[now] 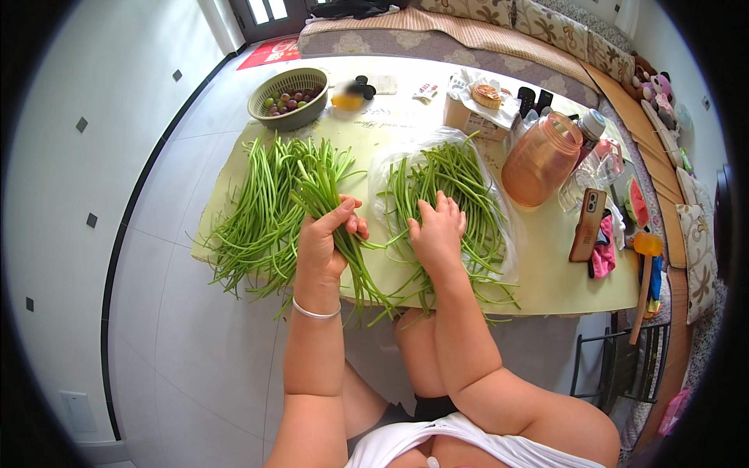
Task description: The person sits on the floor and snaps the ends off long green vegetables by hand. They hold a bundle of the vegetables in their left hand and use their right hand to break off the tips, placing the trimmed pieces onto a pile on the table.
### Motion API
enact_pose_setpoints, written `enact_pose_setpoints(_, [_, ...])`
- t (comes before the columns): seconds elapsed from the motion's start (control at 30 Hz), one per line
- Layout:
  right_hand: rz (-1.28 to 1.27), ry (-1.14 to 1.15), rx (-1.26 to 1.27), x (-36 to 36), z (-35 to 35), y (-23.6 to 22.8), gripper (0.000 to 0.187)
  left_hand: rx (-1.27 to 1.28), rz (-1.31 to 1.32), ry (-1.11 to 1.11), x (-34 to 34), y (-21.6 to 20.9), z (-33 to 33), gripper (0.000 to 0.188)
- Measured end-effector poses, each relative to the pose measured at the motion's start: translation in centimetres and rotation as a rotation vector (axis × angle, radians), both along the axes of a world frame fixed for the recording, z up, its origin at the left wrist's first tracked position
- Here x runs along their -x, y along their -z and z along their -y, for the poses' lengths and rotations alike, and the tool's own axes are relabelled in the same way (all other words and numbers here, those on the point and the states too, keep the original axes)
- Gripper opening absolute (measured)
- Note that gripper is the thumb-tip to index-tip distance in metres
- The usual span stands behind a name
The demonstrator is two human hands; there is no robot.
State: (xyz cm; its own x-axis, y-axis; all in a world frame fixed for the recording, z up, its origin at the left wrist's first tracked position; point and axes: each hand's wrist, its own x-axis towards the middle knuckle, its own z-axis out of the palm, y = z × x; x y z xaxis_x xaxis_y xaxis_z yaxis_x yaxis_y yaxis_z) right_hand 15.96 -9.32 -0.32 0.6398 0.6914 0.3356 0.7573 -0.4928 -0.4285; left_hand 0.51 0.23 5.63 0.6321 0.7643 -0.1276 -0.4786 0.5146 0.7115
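My left hand is wrapped round a bunch of long, thin green vegetable stems, held upright with the lower ends hanging near the table's front edge. Beneath and left of that bunch spreads a large loose pile of the same stems. On the right, another heap of stems rests on a clear plastic bag. Over its near part lies my right hand, fingers apart, touching or just above the stems; exact contact is hard to see. Nothing is gripped in it.
The pale yellow table carries a green basket of grapes at the far left. Toward the right stand a pink translucent jug, a box with a round pastry on top, and a phone. A long-handled mallet leans at the right edge.
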Motion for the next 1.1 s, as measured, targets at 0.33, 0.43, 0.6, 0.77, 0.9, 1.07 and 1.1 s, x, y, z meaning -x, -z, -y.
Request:
enact_pose_setpoints(0.33, [-0.004,-0.026,0.08,0.7,-0.7,-0.4,0.047,-0.006,0.014,0.021,-0.4,0.5,0.1,0.016])
enact_pose_setpoints(0.43, [-0.032,-0.002,0.097,0.1,-1.2,0.0,0.042,0.007,0.015,0.037,-0.7,0.7,0.2,0.016])
enact_pose_setpoints(0.6, [-0.106,-0.022,-0.006,-0.4,-0.7,-0.4,0.036,0.067,0.007,0.026,-1.0,0.5,0.6,0.012])
enact_pose_setpoints(0.77, [-0.209,-0.059,-0.391,-0.6,0.4,-1.3,0.032,0.041,-0.019,0.036,-1.2,1.1,0.2,0.014])
enact_pose_setpoints(0.9, [-0.513,-0.153,-0.58,0.5,1.1,-3.9,0.026,0.042,-0.036,0.011,-1.5,1.2,0.3,0.013])
enact_pose_setpoints(1.07, [-0.621,-0.292,-0.669,1.4,1.4,-5.3,0.02,0.027,-0.038,-0.002,-2.0,1.6,0.3,0.016])
enact_pose_setpoints(1.1, [-0.641,-0.295,-0.681,1.8,1.4,-5.7,0.017,0.021,-0.042,-0.004,-2.1,1.5,0.3,0.018])
